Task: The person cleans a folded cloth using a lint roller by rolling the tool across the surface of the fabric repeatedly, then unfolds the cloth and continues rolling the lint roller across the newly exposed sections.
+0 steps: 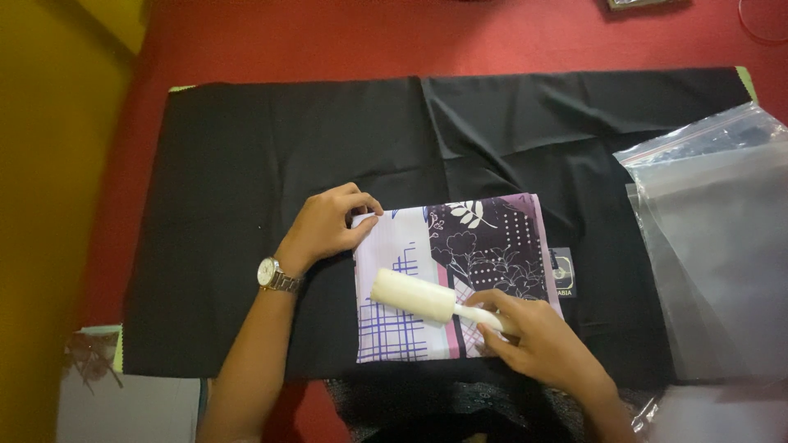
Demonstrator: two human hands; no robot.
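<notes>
Lint-rolling of a folded patterned cloth point(455, 275) appears to be the step in hand. One white lint roller point(413, 296) is laid across the lower middle of that cloth, its handle clamped in the right hand point(538, 336), whose fingers are closed round it. The left hand point(328, 226) is pressed flat-fingered on the cloth's upper left corner, pinching the edge and holding nothing else; one wristwatch point(275, 275) is worn on that arm. The cloth is spread on one black sheet point(246, 205), which lies over a red surface point(492, 33). Right of the cloth, clear plastic zip bags point(714, 246) are stacked, probably two, though the overlap is hard to read. The next stroke is judged to call for firm downward pressure and a steady hold on the corner.
</notes>
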